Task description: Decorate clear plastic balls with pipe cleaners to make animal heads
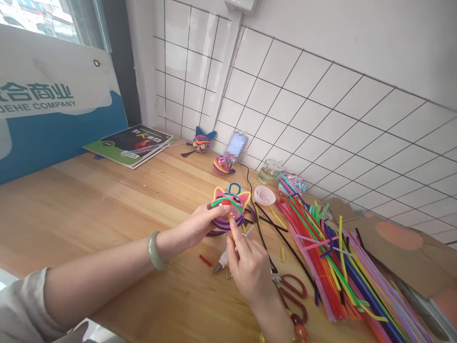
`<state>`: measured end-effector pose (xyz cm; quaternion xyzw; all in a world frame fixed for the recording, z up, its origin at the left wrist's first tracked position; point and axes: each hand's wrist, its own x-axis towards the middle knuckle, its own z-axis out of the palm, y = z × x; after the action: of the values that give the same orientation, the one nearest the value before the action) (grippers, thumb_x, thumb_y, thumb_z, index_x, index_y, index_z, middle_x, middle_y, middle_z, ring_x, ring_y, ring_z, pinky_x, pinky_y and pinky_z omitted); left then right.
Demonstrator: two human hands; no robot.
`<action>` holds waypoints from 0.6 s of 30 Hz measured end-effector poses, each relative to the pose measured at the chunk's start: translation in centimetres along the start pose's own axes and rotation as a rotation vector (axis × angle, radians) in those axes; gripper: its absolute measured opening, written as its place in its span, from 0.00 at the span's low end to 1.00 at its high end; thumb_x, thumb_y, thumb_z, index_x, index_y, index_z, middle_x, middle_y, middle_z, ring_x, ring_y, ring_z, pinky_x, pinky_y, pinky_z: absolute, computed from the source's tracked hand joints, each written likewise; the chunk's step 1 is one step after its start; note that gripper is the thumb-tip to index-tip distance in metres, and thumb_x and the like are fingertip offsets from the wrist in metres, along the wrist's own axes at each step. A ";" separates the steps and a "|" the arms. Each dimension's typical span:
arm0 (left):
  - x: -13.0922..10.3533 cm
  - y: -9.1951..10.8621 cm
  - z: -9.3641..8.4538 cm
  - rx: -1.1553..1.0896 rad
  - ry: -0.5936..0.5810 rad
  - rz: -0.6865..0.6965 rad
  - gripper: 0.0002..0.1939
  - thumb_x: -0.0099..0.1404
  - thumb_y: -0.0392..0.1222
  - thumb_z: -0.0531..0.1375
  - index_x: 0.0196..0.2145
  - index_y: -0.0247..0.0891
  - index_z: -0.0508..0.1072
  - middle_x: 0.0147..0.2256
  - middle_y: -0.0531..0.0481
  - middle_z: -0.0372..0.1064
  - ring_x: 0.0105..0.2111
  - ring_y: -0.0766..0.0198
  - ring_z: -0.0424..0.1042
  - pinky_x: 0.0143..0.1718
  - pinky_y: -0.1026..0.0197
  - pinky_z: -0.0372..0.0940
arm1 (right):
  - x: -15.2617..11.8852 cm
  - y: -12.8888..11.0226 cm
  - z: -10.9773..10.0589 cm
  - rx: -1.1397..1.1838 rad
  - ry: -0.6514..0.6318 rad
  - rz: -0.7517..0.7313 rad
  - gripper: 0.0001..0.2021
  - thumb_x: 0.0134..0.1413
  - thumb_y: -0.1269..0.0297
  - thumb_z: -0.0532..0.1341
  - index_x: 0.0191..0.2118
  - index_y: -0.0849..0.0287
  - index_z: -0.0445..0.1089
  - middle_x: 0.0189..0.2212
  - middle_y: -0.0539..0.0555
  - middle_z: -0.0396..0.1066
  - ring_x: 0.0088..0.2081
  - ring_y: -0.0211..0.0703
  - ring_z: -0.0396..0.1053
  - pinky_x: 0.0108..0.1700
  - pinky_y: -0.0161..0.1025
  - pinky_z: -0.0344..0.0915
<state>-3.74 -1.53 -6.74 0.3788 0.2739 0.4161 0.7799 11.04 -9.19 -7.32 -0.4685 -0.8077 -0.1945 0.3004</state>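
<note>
My left hand is closed around a cat-head ornament made of pipe cleaners, its thumb on the front. The ornament has pink ears edged in yellow, a green band, a red piece in the middle, a blue loop on top and purple strands below. My right hand pinches a short orange pipe cleaner against the ornament's front, its index fingertip near my left thumb. Partly hidden behind the right hand lies a white glue gun with a metal nozzle. Red-handled scissors lie beside my right wrist.
Bundled colourful pipe cleaners spread over the right side, beside brown cardboard. Toward the wall stand a pink bowl, a glass cup, a lit phone and striped ornaments. Booklets lie back left.
</note>
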 end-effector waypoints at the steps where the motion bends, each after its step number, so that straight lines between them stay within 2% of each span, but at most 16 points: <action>1: 0.0 0.0 0.0 -0.013 -0.013 -0.005 0.18 0.59 0.49 0.66 0.41 0.33 0.78 0.38 0.44 0.77 0.36 0.60 0.75 0.38 0.62 0.68 | 0.0 0.0 0.0 0.024 0.005 0.014 0.21 0.66 0.72 0.53 0.63 0.70 0.58 0.24 0.52 0.73 0.23 0.41 0.68 0.27 0.41 0.60; 10: -0.1 -0.1 -0.1 -0.038 -0.067 -0.065 0.20 0.60 0.52 0.65 0.42 0.33 0.77 0.37 0.44 0.76 0.35 0.62 0.75 0.40 0.61 0.69 | 0.1 0.5 -0.3 -0.149 -0.006 -0.085 0.25 0.63 0.78 0.52 0.65 0.74 0.53 0.22 0.50 0.69 0.21 0.42 0.65 0.26 0.42 0.58; 18: 0.1 -0.6 -0.4 -0.037 -0.081 -0.072 0.27 0.61 0.61 0.61 0.42 0.33 0.76 0.40 0.41 0.76 0.37 0.60 0.75 0.44 0.57 0.69 | 0.1 0.6 -0.3 -0.163 0.011 -0.070 0.21 0.64 0.76 0.53 0.62 0.74 0.57 0.24 0.53 0.73 0.22 0.41 0.67 0.26 0.42 0.59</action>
<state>-3.71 -1.56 -7.43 0.3708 0.2479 0.3773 0.8116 11.62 -9.04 -7.01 -0.4616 -0.8035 -0.2726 0.2588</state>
